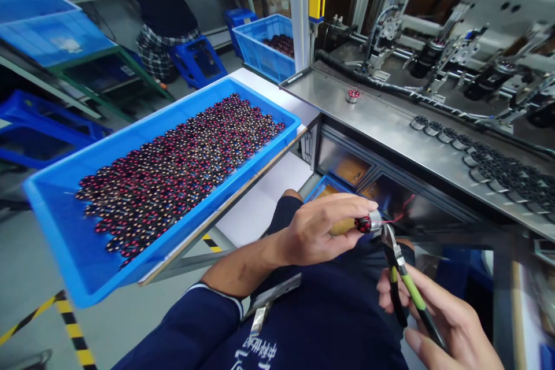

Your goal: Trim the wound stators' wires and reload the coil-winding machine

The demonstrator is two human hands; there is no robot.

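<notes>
Between the thumb and fingers of my left hand [314,230] is a small motor stator [369,222], a silvery ring with dark red windings. Thin red wire [398,217] sticks out from its right side. My right hand [446,315] is wrapped round a pair of cutting pliers [405,277] with green and black handles. The plier jaws are close to the wire where it leaves the stator; whether they touch it I cannot tell. Both hands are above my lap, in front of the metal bench [368,118].
To the left, a blue tray [160,118] holds many wound stators. One stator [353,96] stands alone on the bench, with rows of grey ones [485,162] further right. Machine fixtures [433,52] line the bench's back. A seated person [151,0] works behind, near a blue bin [264,58].
</notes>
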